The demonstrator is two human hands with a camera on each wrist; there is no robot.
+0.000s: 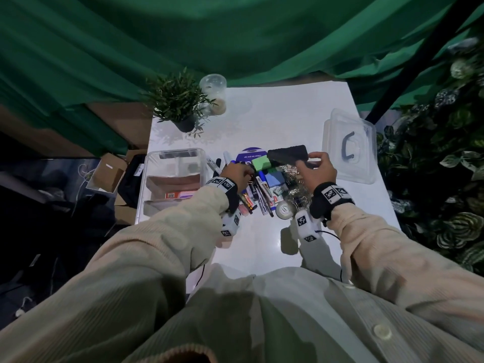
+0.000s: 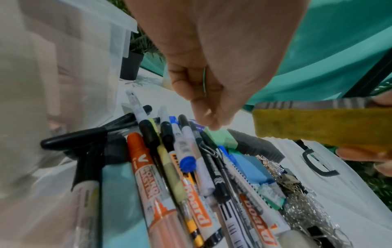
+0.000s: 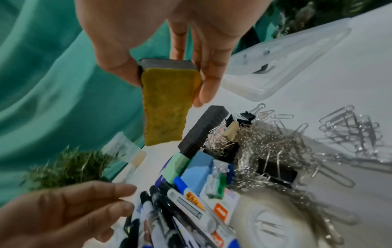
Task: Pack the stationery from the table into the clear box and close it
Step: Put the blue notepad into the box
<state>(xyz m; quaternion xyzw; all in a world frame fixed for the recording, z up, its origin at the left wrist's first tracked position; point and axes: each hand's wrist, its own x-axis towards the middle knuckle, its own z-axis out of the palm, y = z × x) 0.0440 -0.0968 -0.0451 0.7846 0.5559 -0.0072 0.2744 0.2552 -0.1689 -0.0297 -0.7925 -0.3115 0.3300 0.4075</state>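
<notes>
My right hand (image 1: 315,167) pinches a whiteboard eraser (image 1: 287,153), black with yellow felt (image 3: 165,117), and holds it up above the stationery pile. My left hand (image 1: 235,174) hovers over the markers (image 2: 169,167) with loose fingers (image 2: 212,117) and holds nothing. On the white table the pile includes a second black eraser (image 3: 201,129), green and blue note blocks (image 1: 262,165), paper clips (image 3: 275,151), binder clips and a tape roll (image 1: 284,209). The clear box (image 1: 201,163) stands open at the left with a few flat packs inside. Its lid (image 1: 349,148) lies to the right.
A potted plant (image 1: 180,106) and a clear jar (image 1: 213,93) stand at the back of the table (image 1: 275,113). Green cloth hangs behind. Leafy plants (image 1: 445,179) line the right edge. A cardboard box (image 1: 107,174) sits on the floor to the left.
</notes>
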